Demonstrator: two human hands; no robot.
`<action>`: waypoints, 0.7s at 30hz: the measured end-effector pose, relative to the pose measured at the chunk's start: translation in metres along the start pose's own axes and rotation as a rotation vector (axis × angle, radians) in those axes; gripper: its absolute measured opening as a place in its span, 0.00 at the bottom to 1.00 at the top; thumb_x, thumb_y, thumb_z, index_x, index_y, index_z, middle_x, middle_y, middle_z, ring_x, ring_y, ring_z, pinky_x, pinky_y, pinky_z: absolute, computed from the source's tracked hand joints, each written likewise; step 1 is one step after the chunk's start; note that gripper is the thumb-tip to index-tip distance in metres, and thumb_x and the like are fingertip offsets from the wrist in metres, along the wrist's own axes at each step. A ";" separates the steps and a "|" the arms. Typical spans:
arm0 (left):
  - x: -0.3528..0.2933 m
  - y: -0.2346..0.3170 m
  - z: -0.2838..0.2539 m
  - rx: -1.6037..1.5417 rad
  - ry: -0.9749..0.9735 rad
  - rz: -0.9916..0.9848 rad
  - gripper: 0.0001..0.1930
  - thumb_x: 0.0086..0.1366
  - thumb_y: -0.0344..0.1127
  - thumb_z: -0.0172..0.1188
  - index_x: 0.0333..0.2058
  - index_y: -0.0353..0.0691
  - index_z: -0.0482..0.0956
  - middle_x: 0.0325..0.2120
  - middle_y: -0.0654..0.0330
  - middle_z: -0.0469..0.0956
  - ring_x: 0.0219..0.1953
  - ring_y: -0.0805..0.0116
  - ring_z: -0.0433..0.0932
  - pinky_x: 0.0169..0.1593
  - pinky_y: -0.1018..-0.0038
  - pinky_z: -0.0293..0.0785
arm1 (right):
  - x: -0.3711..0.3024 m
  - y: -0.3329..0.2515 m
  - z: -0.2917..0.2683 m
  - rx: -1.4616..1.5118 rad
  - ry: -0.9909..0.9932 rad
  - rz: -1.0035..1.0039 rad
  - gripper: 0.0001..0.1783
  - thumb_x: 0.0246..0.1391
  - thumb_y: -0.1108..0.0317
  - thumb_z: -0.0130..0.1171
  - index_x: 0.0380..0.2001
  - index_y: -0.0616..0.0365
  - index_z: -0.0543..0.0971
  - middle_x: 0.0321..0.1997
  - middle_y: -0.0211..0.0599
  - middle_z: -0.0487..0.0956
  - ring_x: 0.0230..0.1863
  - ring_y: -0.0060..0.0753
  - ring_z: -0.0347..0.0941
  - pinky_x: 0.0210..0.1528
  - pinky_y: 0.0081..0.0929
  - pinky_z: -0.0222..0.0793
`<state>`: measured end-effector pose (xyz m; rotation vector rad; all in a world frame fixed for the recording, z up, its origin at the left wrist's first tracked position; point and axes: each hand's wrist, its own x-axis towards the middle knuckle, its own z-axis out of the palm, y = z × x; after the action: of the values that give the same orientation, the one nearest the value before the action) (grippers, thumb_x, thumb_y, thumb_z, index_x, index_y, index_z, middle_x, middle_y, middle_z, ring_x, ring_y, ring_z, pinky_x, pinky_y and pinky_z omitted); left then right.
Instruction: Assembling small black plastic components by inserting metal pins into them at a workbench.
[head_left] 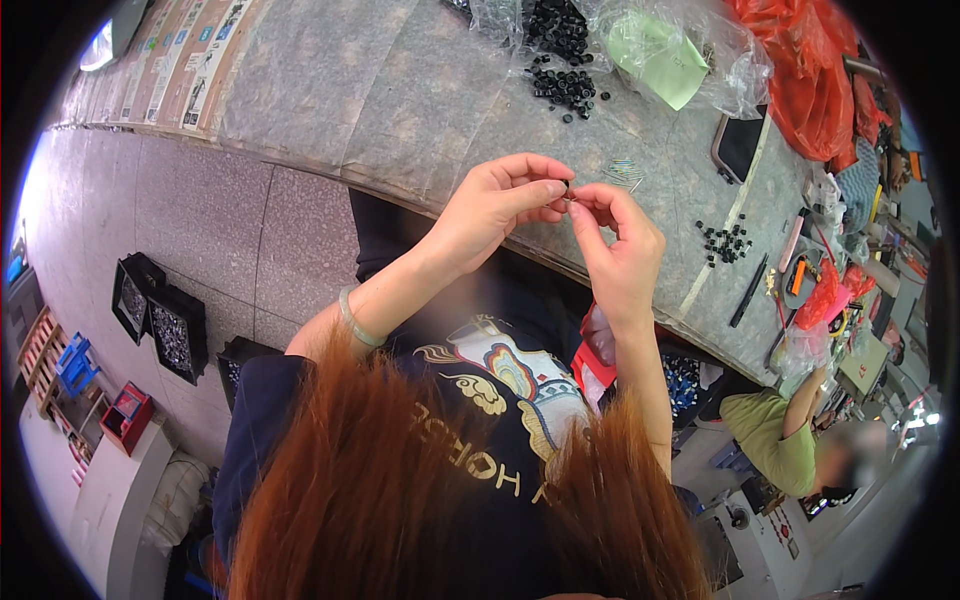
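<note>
My left hand (492, 212) pinches a small round black part (566, 184) between thumb and fingertips, above the near edge of the table. Fingertip to fingertip with it, my right hand (622, 245) is closed in a pinch; what it holds is too small to make out. Just beyond my hands lies a small bunch of thin pin-like pieces (622, 175). Farther back, a heap of small black round parts (566, 92) spills from a clear plastic bag. To the right is a scattered group of smaller black parts (724, 241).
A dark phone (740, 146) and a thin black tool (749, 291) lie on the right of the grey-covered table (300, 90). Red plastic bags (800, 75) crowd the back right. Black bins (172, 328) stand on the floor at left. Another person (775, 440) is at the right.
</note>
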<state>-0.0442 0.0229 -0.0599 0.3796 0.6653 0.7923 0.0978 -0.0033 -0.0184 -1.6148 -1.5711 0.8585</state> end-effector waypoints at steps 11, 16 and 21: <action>-0.004 0.005 -0.002 -0.156 -0.056 -0.126 0.10 0.60 0.29 0.48 0.40 0.34 0.69 0.34 0.58 0.73 0.35 0.74 0.73 0.39 0.80 0.70 | -0.003 0.002 -0.012 0.716 -0.049 0.409 0.06 0.47 0.77 0.52 0.30 0.64 0.73 0.29 0.32 0.74 0.29 0.19 0.68 0.34 0.15 0.63; -0.003 -0.002 0.000 -0.079 -0.049 -0.091 0.09 0.59 0.28 0.50 0.39 0.34 0.70 0.35 0.57 0.73 0.34 0.74 0.73 0.38 0.79 0.71 | -0.007 0.003 -0.008 0.757 0.090 0.324 0.05 0.48 0.76 0.52 0.31 0.65 0.72 0.29 0.33 0.74 0.30 0.20 0.69 0.35 0.16 0.65; 0.002 -0.009 0.007 0.642 0.051 0.156 0.05 0.56 0.26 0.52 0.33 0.35 0.73 0.34 0.60 0.74 0.33 0.71 0.74 0.38 0.77 0.70 | -0.009 0.024 -0.005 0.631 0.173 0.312 0.05 0.49 0.76 0.52 0.31 0.64 0.72 0.29 0.34 0.75 0.31 0.22 0.71 0.34 0.17 0.66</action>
<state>-0.0336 0.0182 -0.0606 1.0055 0.9428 0.7228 0.1138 -0.0129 -0.0364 -1.4235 -0.8141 1.1955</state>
